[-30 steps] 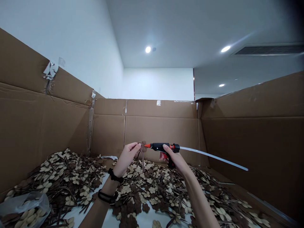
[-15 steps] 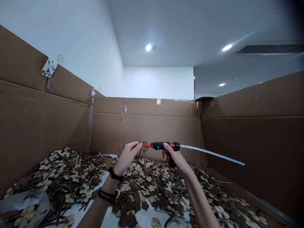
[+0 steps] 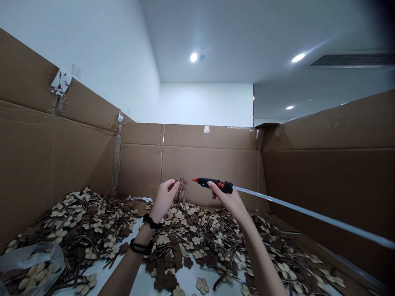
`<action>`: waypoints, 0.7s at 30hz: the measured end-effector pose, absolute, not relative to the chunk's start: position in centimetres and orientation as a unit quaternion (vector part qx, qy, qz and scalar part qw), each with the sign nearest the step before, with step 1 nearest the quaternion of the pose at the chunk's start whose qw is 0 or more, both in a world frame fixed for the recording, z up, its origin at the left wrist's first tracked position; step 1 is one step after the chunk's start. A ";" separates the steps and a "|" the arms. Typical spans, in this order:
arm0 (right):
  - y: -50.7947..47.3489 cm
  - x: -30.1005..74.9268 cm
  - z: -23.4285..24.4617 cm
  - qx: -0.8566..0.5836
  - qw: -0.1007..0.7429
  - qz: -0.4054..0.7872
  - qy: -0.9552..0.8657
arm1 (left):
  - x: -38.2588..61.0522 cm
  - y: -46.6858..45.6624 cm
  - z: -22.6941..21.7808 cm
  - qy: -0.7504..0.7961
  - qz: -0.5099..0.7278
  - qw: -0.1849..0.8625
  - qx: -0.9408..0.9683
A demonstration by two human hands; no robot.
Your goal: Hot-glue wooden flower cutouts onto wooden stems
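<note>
Between the thumb and fingers of my left hand (image 3: 167,194) is a brown flower-shaped piece (image 3: 183,182), with thin cords hanging below it. My right hand (image 3: 226,196) is wrapped round a black and orange glue gun (image 3: 212,184). Its orange nozzle points left at the flower, with a small gap between them. A long translucent glue stick (image 3: 308,213) sticks out of the gun's back and runs off to the right. Under both hands lie many loose brown and cream flower pieces (image 3: 197,242), some with cords.
Tall cardboard walls (image 3: 210,164) stand at the left, back and right. A heap of flower pieces (image 3: 83,218) rises on the left. A clear plastic bag (image 3: 49,263) holding more of them lies at the front left. White table surface (image 3: 137,283) shows between pieces.
The glue gun's nozzle has come away from the flower, and its back end has swung toward me. My left hand has shifted slightly left and up with the flower.
</note>
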State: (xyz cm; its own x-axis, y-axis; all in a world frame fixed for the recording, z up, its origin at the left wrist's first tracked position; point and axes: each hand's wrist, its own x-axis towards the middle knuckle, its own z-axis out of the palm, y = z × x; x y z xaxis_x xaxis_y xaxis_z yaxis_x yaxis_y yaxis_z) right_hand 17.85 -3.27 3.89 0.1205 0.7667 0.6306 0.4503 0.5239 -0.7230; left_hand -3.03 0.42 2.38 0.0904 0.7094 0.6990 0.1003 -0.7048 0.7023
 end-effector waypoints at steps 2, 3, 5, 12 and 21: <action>-3.1 18.0 3.8 -0.465 0.616 0.149 -0.618 | -3.2 0.7 2.4 0.283 0.617 0.261 0.687; -2.9 17.9 3.7 -0.456 0.628 0.170 -0.608 | -3.1 0.7 2.4 0.280 0.619 0.272 0.682; -2.6 17.8 3.4 -0.423 0.631 0.215 -0.614 | -3.0 0.5 2.4 0.283 0.615 0.297 0.674; -2.0 16.7 2.5 -0.349 0.577 0.252 -0.694 | -2.1 0.3 1.6 0.295 0.572 0.310 0.700; -0.7 16.1 1.9 -0.341 0.597 0.245 -0.684 | -0.7 0.6 1.0 0.272 0.535 0.369 0.709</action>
State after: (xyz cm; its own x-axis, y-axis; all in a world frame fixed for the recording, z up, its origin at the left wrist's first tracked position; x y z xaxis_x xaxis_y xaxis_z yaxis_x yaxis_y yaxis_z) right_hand 16.09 -0.68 1.93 -0.0553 0.7584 0.6494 0.1735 0.6478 -0.7418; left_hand -0.70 0.60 1.03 0.2789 0.7808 0.5591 -0.0091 -0.5800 0.8145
